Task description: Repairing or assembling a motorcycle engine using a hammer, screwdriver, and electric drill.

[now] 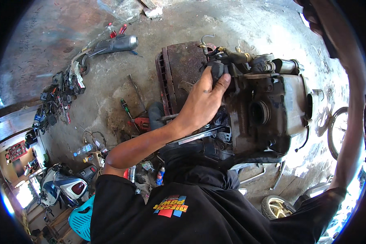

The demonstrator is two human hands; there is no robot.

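Observation:
My left hand [205, 95] reaches up over a partly stripped, dirty scooter frame [268, 101]. Its thumb and fingers are closed round a black rounded part [216, 70] beside the cables and hoses; whether that part is still attached does not show. My right arm [354, 81] stretches up along the right rim, and the right hand [312, 18] is a dark shape at the top right, its fingers too shadowed to read. Right of my left hand lies the dark housing with a round opening [260, 112]. A brown metal crate [185, 65] stands behind my left wrist.
On the concrete floor to the left lie a green-handled screwdriver [125, 105], a red tool [140, 124], an exhaust muffler [117, 43] and a heap of loose parts [55, 99]. A blue spray can [160, 176] stands near me. A parked scooter [65, 187] and a wheel [274, 206] flank me.

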